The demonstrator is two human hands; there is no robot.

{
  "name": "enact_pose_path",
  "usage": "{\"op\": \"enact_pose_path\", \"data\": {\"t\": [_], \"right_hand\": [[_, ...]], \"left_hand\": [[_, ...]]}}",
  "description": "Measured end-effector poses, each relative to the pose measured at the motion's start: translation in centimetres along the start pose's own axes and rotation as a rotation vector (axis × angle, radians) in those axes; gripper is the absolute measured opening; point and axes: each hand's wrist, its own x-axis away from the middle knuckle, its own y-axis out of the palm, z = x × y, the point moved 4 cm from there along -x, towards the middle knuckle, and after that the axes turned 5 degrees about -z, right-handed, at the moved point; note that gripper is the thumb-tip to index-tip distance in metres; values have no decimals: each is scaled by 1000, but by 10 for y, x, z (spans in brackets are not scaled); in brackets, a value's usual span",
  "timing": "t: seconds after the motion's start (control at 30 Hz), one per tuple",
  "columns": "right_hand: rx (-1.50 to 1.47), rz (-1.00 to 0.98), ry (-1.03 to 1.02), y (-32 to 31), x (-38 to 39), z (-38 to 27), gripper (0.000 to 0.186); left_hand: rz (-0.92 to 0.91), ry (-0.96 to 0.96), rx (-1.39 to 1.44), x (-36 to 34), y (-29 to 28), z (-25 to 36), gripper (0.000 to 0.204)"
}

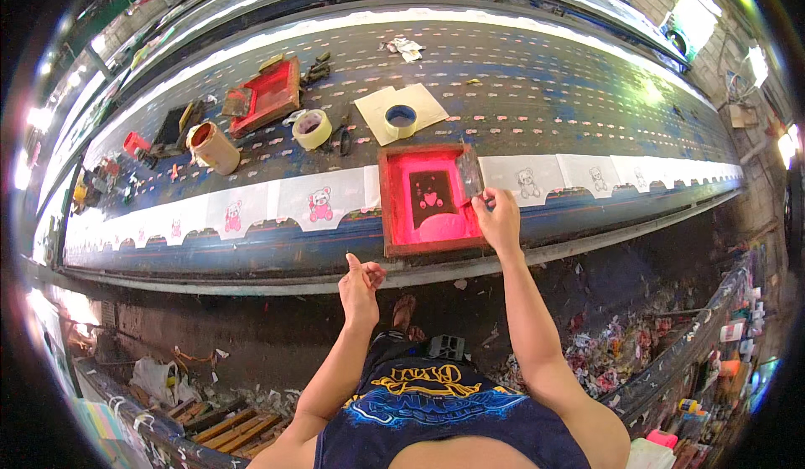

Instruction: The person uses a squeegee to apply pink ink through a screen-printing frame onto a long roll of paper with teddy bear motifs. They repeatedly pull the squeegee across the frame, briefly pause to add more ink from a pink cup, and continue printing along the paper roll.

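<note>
A wooden screen-printing frame (388,209) with a pink-inked mesh and a dark bear stencil lies on the long blue printing table (545,91), over a row of white cloth pieces. My right hand (498,217) grips a flat squeegee (470,172) standing on the frame's right side. My left hand (360,284) hovers just off the table's front edge, fingers loosely curled, holding nothing. To the left lies a white piece printed with a pink bear (320,203); to the right, white pieces with grey bear outlines (528,182).
On the table behind: a second red frame (270,93), tape rolls (312,128) (401,117), a tipped can (213,147), scissors (345,138) and a beige sheet (423,104). The table's metal edge (251,283) runs before me. Debris litters the floor (604,343).
</note>
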Motion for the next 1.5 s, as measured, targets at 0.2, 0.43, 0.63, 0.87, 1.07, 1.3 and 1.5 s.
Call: {"op": "enact_pose_path", "data": {"t": [0.2, 0.43, 0.63, 0.87, 1.07, 1.3, 1.5], "right_hand": [[311, -149, 240, 28, -65, 5, 43], [217, -82, 259, 51, -67, 6, 29], [53, -174, -229, 25, -32, -37, 18], [158, -234, -446, 21, 29, -34, 30], [120, -300, -463, 25, 51, -25, 32], [30, -50, -170, 14, 32, 16, 40], [-89, -133, 193, 36, 32, 67, 35]], "left_hand": [[-34, -30, -41, -41, 13, 24, 42], [-85, -60, -101, -98, 1, 31, 26], [-96, -81, -145, -115, 25, 39, 13], [-96, 42, -362, -130, 38, 18, 29], [-61, 214, -690, -137, 48, -1, 50], [-35, 351, -963, -140, 51, -14, 71], [-79, 448, -1179, -139, 57, -12, 68]]}}
